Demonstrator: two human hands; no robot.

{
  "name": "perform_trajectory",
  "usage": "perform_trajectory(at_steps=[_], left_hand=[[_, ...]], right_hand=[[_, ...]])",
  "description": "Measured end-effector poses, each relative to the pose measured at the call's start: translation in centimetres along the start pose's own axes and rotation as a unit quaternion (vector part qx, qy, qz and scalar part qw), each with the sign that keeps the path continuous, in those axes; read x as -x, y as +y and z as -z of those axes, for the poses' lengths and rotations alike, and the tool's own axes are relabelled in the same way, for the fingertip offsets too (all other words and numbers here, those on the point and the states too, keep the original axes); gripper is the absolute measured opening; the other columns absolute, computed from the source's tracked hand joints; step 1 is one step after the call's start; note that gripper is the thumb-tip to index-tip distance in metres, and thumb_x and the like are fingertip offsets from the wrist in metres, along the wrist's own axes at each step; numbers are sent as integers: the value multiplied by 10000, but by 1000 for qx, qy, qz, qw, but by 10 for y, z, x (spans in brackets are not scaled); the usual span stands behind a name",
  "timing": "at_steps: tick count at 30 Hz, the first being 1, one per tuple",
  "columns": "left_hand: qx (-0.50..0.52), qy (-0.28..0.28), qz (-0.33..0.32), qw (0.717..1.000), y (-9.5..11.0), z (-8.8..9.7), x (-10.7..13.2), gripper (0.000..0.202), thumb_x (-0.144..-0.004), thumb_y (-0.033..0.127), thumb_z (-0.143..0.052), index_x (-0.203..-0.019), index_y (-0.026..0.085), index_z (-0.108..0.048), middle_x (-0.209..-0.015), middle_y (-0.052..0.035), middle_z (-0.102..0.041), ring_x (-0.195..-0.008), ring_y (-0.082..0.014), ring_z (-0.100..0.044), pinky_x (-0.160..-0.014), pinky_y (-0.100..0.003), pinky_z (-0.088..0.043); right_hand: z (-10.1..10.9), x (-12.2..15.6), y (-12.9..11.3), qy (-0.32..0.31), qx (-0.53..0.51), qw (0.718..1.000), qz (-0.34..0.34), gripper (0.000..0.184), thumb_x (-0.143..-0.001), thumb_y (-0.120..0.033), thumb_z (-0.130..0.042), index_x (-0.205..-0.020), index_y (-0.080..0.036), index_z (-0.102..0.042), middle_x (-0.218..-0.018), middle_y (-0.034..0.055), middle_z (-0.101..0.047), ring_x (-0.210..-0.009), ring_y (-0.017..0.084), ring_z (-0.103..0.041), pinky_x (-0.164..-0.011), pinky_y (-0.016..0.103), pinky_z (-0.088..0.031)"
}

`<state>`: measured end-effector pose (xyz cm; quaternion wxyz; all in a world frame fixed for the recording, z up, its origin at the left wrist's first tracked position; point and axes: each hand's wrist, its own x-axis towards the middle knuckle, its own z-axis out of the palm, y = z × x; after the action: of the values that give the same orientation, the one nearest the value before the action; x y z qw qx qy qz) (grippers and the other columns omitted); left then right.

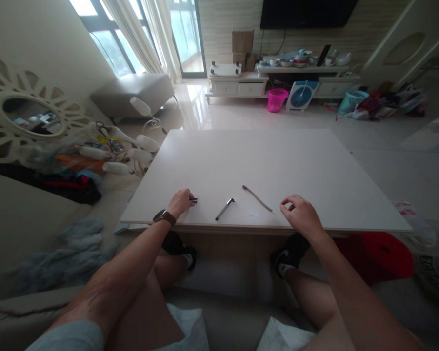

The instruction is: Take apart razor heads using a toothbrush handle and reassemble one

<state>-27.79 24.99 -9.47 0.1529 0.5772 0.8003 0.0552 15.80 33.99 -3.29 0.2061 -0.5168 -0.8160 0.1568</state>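
On the white table (263,161), my left hand (180,203) rests near the front left edge, its fingers closed on a small black object (193,200) whose kind I cannot make out. To the right of it lies a slim grey and black pen-like thing (224,209) with a bent dark end. Farther right is a thin brown stick with a dark head (257,198), perhaps a toothbrush, lying slanted. My right hand (299,212) hovers just beyond the stick's lower end, fingers curled with a gap between thumb and forefinger, nothing visible in it.
A lamp with several white shades (139,155) stands close to the table's left side. A red roll (386,256) is under the front right corner. A pink basket (277,100) and a blue fan (302,95) stand on the floor beyond the table.
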Motion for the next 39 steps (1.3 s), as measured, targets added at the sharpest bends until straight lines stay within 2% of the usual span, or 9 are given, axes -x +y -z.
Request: perform_trajectory(at_steps=[11,15,21,26,31,39], left_hand=[[-2,9,6,1000,1,0,0,186,-712,217,-787,-898,208,-786,-1023,-97,-738,-985,-253,-662,-880,-311,-485],[4,14,-4,1000,-1,-3,-1,194,-712,200,-791,-904,190,-768,-1096,-95,-715,-974,-235,-656,-901,-309,-479],[7,16,1,1000,-3,-6,0,208,-734,195,-774,-941,181,-761,-1063,-102,-705,-986,-231,-642,-911,-310,-480],[20,25,-18,999,-2,-7,2,199,-740,193,-763,-939,175,-759,-1163,-82,-674,-958,-200,-653,-892,-286,-488],[7,32,-15,999,-2,-9,2,211,-732,182,-774,-942,174,-766,-1050,-86,-705,-927,-215,-658,-881,-305,-493],[5,30,0,1000,-2,-7,0,234,-709,196,-793,-942,176,-777,-1022,-100,-732,-900,-217,-665,-840,-302,-500]], right_hand=[[1,3,-5,-1,5,1000,-3,107,-823,-265,-573,-761,-223,-650,-868,15,-660,-646,140,-591,-680,295,-416],[1,2,-4,-4,6,1000,-1,115,-827,-267,-569,-764,-220,-653,-873,17,-661,-650,140,-594,-686,296,-416],[-1,2,-2,-9,14,1000,-1,116,-830,-274,-572,-766,-221,-653,-871,13,-659,-646,137,-594,-684,298,-409],[-2,2,-1,-12,13,1000,1,115,-827,-272,-570,-770,-218,-655,-872,15,-663,-650,137,-592,-689,295,-409],[-2,2,-1,-20,22,1000,-5,120,-828,-280,-564,-783,-217,-656,-869,15,-660,-654,140,-591,-691,294,-403],[-1,2,-2,-25,22,999,-6,125,-833,-280,-557,-781,-217,-652,-870,11,-655,-672,140,-587,-710,294,-408]])
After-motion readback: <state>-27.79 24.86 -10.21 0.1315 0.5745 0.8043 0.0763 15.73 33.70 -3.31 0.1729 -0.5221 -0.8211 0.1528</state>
